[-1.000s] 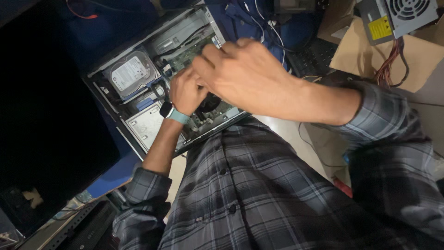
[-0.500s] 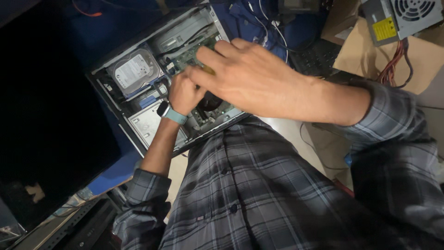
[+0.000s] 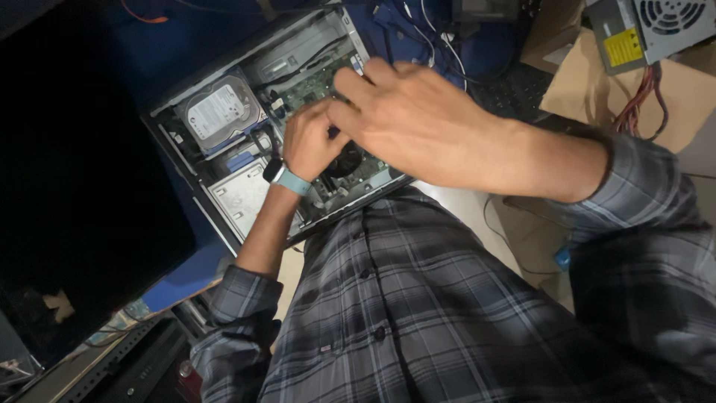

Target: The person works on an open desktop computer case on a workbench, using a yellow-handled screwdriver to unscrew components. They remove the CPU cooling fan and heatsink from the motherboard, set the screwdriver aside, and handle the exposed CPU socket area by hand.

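Observation:
An open desktop computer case (image 3: 224, 194) lies on its side below me, showing a silver hard drive (image 3: 220, 113), a green motherboard (image 3: 313, 83) and a dark round fan (image 3: 347, 160). My left hand (image 3: 312, 142), with a teal-strapped watch (image 3: 287, 177) on the wrist, reaches into the case with its fingers curled over the fan area; what it grips is hidden. My right hand (image 3: 418, 123) hovers just above it, fingers bent and pointing left over the motherboard, with nothing visible in it.
A grey power supply (image 3: 649, 30) with a yellow label and red wires lies on cardboard (image 3: 671, 97) at the top right. Loose cables (image 3: 425, 30) lie on blue cloth behind the case. A large dark panel (image 3: 67, 186) fills the left side.
The view has shifted slightly. My right hand has moved a little left over the motherboard; my left hand stays in the case by the fan.

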{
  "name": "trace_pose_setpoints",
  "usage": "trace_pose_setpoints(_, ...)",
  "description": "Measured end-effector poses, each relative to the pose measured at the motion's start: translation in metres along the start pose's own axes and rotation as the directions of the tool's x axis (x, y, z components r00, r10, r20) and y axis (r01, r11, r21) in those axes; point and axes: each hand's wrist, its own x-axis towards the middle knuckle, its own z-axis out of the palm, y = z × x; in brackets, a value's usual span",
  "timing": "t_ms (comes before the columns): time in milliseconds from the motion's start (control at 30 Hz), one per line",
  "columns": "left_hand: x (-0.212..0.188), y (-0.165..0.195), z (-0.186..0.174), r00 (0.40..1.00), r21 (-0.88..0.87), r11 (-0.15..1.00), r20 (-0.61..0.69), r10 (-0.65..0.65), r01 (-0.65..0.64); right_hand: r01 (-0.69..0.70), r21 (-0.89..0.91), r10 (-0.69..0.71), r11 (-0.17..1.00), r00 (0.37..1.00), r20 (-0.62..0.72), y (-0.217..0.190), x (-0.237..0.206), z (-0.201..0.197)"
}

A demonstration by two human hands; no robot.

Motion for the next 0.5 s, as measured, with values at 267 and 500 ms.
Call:
trace_pose_setpoints(267, -0.002, -0.009, -0.004, 0.998, 0.075, 0.995, 0.004, 0.065, -0.065, -0.01, 0.066, 0.014, 0.998, 0.997, -0.072, 0.001, 0.006, 0.002)
trace_pose_setpoints(500, -0.002, -0.008, 0.019, 0.998, 0.089, 0.995, -0.059, -0.029, 0.034, -0.152, 0.076, 0.161, 0.985, 0.979, -0.124, 0.004, 0.007, 0.016)
